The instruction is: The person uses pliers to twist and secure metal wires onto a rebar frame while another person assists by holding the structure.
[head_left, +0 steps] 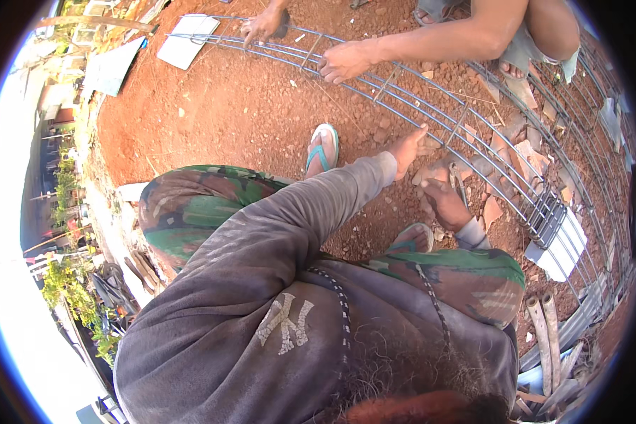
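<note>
The person's left hand (405, 152): index finger extended at the cage's near rod, grip cannot be told. Right hand (445, 203): fingers curled beside the pincers (462, 185); hold on them unclear. Cage (456, 122) lies just beyond both hands, running upper left to lower right above red soil (212, 106). Farther left, a co-worker's two hands (346, 61) on its rods. Stirrups (545, 214) bunched at right end, by a white tile (564, 247).
</note>
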Available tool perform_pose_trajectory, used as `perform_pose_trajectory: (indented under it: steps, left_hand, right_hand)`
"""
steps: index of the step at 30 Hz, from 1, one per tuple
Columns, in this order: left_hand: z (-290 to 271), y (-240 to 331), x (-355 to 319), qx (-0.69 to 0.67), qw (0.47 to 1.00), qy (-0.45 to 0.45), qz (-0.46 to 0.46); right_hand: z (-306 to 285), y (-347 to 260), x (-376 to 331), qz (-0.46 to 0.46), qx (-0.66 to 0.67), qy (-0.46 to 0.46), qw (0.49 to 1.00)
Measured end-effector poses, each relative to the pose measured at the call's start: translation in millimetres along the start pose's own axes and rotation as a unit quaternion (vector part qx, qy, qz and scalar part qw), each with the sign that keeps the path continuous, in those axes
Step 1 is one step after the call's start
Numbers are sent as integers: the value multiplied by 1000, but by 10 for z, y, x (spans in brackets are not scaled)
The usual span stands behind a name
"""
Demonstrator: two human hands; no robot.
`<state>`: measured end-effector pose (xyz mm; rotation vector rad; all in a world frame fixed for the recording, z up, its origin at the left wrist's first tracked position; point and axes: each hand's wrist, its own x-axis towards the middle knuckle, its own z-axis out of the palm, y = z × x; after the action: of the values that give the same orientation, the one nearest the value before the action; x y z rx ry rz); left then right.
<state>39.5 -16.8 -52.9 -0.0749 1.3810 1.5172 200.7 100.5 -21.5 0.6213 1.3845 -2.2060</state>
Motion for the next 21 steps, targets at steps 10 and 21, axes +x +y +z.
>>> perform_pose_trajectory:
  steps: [10,21]
  left_hand:
    - [156,77,45,22,1000,14,4]
    - [69,157,-69,5,999,32,-17]
  right_hand:
    - [-441,184,-123,-160,28,252,954]
    - [-294,-512,-149,-175,163,-36,970]
